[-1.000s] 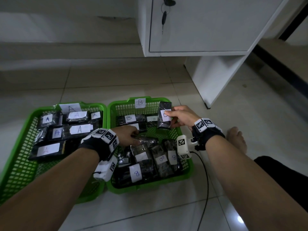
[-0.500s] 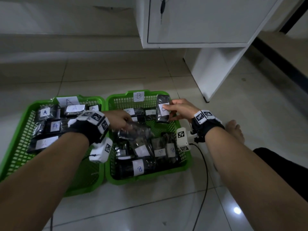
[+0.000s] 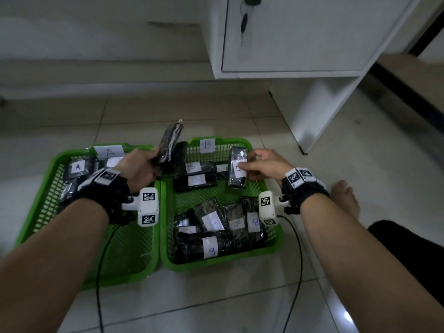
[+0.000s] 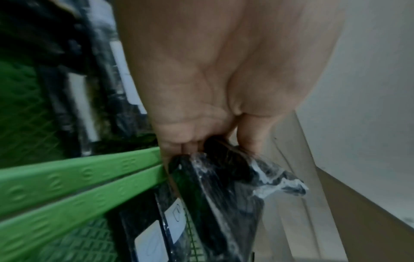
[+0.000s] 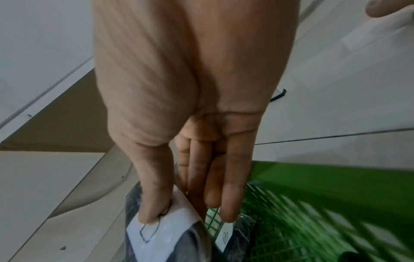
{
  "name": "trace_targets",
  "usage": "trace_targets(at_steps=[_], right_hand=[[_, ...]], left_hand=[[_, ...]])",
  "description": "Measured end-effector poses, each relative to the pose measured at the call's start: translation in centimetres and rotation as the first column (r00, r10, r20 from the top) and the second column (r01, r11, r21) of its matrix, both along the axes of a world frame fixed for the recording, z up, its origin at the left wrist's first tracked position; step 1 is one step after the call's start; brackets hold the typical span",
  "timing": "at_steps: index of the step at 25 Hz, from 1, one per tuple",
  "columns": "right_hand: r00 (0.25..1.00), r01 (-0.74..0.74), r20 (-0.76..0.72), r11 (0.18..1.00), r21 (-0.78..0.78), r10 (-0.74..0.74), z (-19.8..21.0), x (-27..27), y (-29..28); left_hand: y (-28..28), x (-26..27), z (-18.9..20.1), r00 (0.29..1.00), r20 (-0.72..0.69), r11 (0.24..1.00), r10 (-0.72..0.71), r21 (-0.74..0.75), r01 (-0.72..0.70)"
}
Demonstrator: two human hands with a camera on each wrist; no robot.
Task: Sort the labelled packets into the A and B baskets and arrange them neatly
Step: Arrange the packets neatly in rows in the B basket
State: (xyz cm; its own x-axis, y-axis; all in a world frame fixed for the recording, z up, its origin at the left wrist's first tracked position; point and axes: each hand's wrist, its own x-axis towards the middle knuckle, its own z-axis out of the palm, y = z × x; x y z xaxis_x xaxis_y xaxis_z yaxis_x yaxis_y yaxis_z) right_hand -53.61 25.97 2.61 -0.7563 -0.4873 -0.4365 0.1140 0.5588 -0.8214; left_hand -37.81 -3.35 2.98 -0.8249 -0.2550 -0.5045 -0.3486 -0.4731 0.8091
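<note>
Two green baskets sit side by side on the floor: basket A on the left, basket B on the right. Black packets with white labels lie in both. My left hand grips a black packet and holds it up over the rims where the baskets meet; its label is hidden. In the left wrist view that packet shows below my curled fingers. My right hand pinches a B-labelled packet, standing on edge at the far right of basket B. The right wrist view shows its label under my thumb.
A white cabinet with a key in its door stands behind basket B, its leg close to the basket's far right corner. My bare foot rests right of basket B. Cables run from both wrist cameras over the tiles.
My left hand has lifted a packet from the middle of basket B up and to the left, over the shared rims. My right hand has kept hold of the B packet.
</note>
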Motion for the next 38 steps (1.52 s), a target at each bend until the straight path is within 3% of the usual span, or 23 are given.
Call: trace_targets(at_steps=[2, 5, 9, 12, 15, 19, 21, 24, 26, 27, 29, 30, 32, 34, 38], right_hand=[[0.998, -0.033, -0.06, 0.999, 0.035, 0.035, 0.9, 0.4, -0.6], [0.95, -0.188, -0.216, 0.965, 0.183, 0.226, 1.8, 1.5, -2.7], [0.851, -0.405, -0.156, 0.814, 0.416, 0.502, 0.0, 3.4, -7.5], [0.845, -0.44, -0.125, 0.809, 0.39, 0.52, -2.0, 4.3, -10.0], [0.83, -0.423, -0.197, 0.819, 0.387, 0.522, -2.9, 4.8, -11.2], [0.688, -0.382, -0.41, 0.779, 0.497, 0.599, -2.9, 4.9, -11.8], [0.719, -0.371, -0.388, 0.79, 0.488, 0.577, -2.8, 4.8, -11.9], [0.868, -0.3, -0.286, 0.887, 0.35, 0.406, -0.9, 4.1, -11.0], [0.966, -0.19, -0.152, 0.972, 0.141, 0.211, 1.3, 3.5, -9.6], [0.989, -0.148, -0.008, 0.989, -0.014, 0.148, 2.4, 3.5, -9.0], [0.954, -0.076, 0.256, 0.953, -0.293, 0.155, 3.8, 4.2, -8.4], [0.941, -0.06, 0.291, 0.931, -0.36, 0.173, 4.0, 4.7, -8.5], [0.962, -0.012, 0.247, 0.918, -0.397, 0.12, 3.9, 5.6, -9.1], [0.972, 0.087, 0.233, 0.891, -0.446, 0.022, 3.6, 6.1, -9.3], [0.972, 0.148, 0.231, 0.859, -0.49, -0.036, 3.4, 5.3, -8.1]], left_hand=[[-0.5, 0.6, -0.3, 1.0, -0.006, 0.998, 0.001, 0.058, -0.001], [-0.4, 0.4, -0.2, 1.0, 0.017, 0.998, 0.017, 0.052, -0.018], [0.2, 0.3, -0.2, 1.0, -0.004, 0.999, 0.016, 0.041, -0.015], [0.5, 0.4, 0.1, 0.999, -0.031, 0.998, -0.005, 0.058, 0.007], [0.4, 0.5, 0.1, 0.999, -0.036, 0.999, 0.001, 0.043, 0.0], [0.6, 0.5, 0.3, 0.999, -0.044, 0.999, -0.015, 0.049, 0.017], [0.4, 0.7, 0.2, 0.999, -0.041, 0.998, -0.005, 0.065, 0.008], [0.1, 0.9, 0.4, 0.998, -0.063, 0.996, 0.008, 0.093, -0.002], [0.3, 0.8, 0.8, 0.998, -0.064, 0.996, -0.016, 0.087, 0.022], [0.6, 0.7, 1.1, 0.998, -0.059, 0.996, -0.036, 0.081, 0.041], [1.8, 0.3, 1.9, 0.992, -0.062, 0.992, -0.112, 0.044, 0.115], [2.6, -0.1, 2.2, 0.986, -0.055, 0.988, -0.156, -0.005, 0.156], [3.7, -1.1, 2.7, 0.985, -0.028, 0.979, -0.171, -0.118, 0.167], [4.0, -1.8, 2.8, 0.995, -0.02, 0.976, -0.099, -0.196, 0.093], [4.1, -2.3, 3.0, 0.996, -0.049, 0.986, -0.071, -0.155, 0.063]])
